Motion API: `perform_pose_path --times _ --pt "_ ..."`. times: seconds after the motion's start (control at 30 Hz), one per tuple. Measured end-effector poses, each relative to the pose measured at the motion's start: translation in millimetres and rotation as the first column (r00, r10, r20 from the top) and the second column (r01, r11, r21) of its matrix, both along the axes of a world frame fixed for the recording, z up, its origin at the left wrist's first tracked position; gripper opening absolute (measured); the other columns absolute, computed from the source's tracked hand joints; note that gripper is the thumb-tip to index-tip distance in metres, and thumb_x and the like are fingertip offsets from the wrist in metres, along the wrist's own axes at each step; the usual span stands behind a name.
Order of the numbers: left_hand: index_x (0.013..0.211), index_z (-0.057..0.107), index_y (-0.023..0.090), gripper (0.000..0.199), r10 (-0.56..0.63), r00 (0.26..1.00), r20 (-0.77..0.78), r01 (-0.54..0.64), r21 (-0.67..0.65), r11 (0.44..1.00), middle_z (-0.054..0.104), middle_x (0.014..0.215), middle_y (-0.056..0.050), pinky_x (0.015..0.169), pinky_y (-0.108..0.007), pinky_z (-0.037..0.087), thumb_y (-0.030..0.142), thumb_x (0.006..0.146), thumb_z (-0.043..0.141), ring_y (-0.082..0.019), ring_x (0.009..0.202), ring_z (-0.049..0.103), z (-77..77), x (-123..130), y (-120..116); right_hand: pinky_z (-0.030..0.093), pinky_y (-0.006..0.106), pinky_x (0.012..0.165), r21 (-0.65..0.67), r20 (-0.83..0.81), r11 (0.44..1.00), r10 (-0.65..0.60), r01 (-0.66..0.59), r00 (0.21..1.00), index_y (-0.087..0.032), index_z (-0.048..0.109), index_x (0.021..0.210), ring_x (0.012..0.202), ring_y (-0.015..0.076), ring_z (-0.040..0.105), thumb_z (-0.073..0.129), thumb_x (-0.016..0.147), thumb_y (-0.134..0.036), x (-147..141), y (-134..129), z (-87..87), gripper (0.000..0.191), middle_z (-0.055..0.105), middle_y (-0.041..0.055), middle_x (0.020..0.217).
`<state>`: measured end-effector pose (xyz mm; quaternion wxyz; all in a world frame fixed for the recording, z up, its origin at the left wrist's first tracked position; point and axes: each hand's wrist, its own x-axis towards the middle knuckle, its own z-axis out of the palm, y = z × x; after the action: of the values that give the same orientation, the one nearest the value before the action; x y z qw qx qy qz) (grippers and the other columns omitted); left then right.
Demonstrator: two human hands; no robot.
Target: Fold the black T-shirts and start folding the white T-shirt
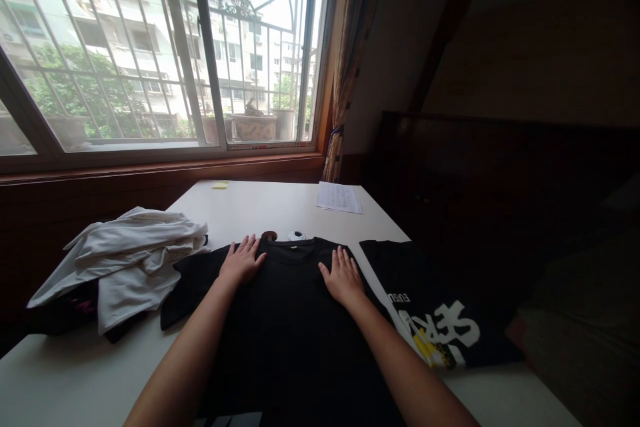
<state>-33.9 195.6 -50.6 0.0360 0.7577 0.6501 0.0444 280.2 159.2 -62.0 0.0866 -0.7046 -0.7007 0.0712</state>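
Note:
A black T-shirt (295,327) lies spread on the white table (260,203), its collar toward the far edge. My left hand (243,260) rests flat on its left shoulder, fingers spread. On the right shoulder lies my right hand (343,275), also flat with the fingers somewhat apart. Neither hand grips the cloth. Just past the collar are a small white round object (297,235) and a brown round one (269,235). Part of a pale print shows at the shirt's lower end.
White and dark clothes (140,253) are heaped at the left. A black printed shirt (440,320) lies at the right. Papers (339,198) and a yellow note (221,185) are near the far edge. Beyond stand a barred window and a curtain (343,67). A person's dim figure may be at far right.

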Motion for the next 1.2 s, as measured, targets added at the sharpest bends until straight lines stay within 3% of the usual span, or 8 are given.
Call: perform_pose_path --times 0.23,0.4,0.5,0.6,0.7,0.77,0.93,1.2 --pt "0.158 0.026 0.018 0.069 -0.024 1.0 -0.004 0.024 0.065 0.998 0.016 0.166 -0.008 0.121 -0.057 0.017 0.057 0.101 0.024 -0.028 0.154 0.013 -1.9 -0.6 -0.1 -0.001 0.04 0.124 0.026 0.006 1.0 -0.018 0.018 1.0 -0.002 0.019 0.158 0.155 0.0249 0.004 0.021 0.098 -0.063 1.2 1.7 -3.0 0.086 0.007 0.0152 0.167" --pt "0.157 0.029 0.022 0.058 -0.1 0.995 -0.017 0.102 0.212 0.972 0.018 0.167 -0.006 0.123 -0.056 0.015 0.035 0.101 0.036 -0.025 0.155 0.012 4.1 3.0 -7.2 -0.002 0.039 0.123 0.02 -0.012 1.0 -0.018 0.018 1.0 -0.002 0.017 0.158 0.155 0.0236 0.004 0.019 0.099 -0.062 0.4 1.9 -3.4 0.085 0.006 0.0147 0.167" --pt "0.151 0.041 0.022 0.055 -0.274 0.961 -0.029 0.268 0.334 0.904 0.036 0.161 -0.006 0.123 -0.055 0.02 0.02 0.096 0.043 -0.026 0.152 0.023 10.3 20.3 -17.7 -0.001 0.038 0.124 0.014 -0.031 0.999 -0.028 0.029 0.999 -0.002 0.017 0.158 0.155 0.0231 0.005 0.016 0.1 -0.061 0.9 2.2 -2.1 0.083 0.007 0.0142 0.167" --pt "0.142 0.053 0.021 0.05 -0.496 0.868 -0.004 0.465 0.352 0.812 0.055 0.148 -0.006 0.121 -0.05 0.029 0.015 0.092 0.046 -0.026 0.147 0.036 14.9 53.7 -36.6 0.002 0.038 0.124 0.007 -0.036 0.999 -0.037 0.037 0.999 -0.003 0.019 0.158 0.155 0.0228 0.007 0.015 0.101 -0.058 1.7 3.6 -1.4 0.08 0.008 0.0133 0.167" --pt "0.145 0.05 0.024 0.049 -0.689 0.724 0.036 0.645 0.321 0.694 0.052 0.151 -0.005 0.119 -0.045 0.035 0.022 0.096 0.048 -0.024 0.147 0.037 14.4 89.9 -60.0 0.004 0.038 0.124 0.005 -0.023 0.999 -0.032 0.032 0.999 -0.003 0.021 0.158 0.155 0.0224 0.008 0.016 0.102 -0.051 2.3 5.2 -2.1 0.073 0.01 0.0131 0.167" --pt "0.151 0.041 0.024 0.057 -0.742 0.668 0.06 0.703 0.274 0.656 0.044 0.157 -0.006 0.119 -0.045 0.035 0.031 0.096 0.052 -0.025 0.148 0.034 11.8 106.7 -73.3 0.003 0.038 0.124 0.01 -0.013 1.0 -0.027 0.027 1.0 -0.003 0.022 0.158 0.155 0.0222 0.007 0.019 0.103 -0.045 2.4 5.7 -3.1 0.069 0.01 0.0131 0.167" --pt "0.156 0.031 0.024 0.059 -0.694 0.713 0.095 0.676 0.167 0.717 0.037 0.16 -0.006 0.123 -0.049 0.024 0.045 0.102 0.042 -0.024 0.15 0.028 8.9 114.7 -89.6 0.003 0.039 0.123 0.02 0.01 1.0 -0.014 0.014 1.0 -0.002 0.022 0.158 0.155 0.023 0.007 0.022 0.102 -0.044 2.0 5.5 -4.7 0.069 0.009 0.0137 0.168" --pt "0.158 0.026 0.027 0.059 -0.692 0.719 0.065 0.675 0.171 0.718 0.032 0.162 -0.003 0.125 -0.047 0.017 0.05 0.104 0.033 -0.022 0.152 0.022 7.4 109.2 -92.8 0.003 0.037 0.123 0.011 0.031 1.0 -0.003 0.002 1.0 -0.003 0.021 0.158 0.155 0.0235 0.007 0.022 0.1 -0.054 7.0 16.9 -1.3 0.077 0.01 0.0141 0.168"
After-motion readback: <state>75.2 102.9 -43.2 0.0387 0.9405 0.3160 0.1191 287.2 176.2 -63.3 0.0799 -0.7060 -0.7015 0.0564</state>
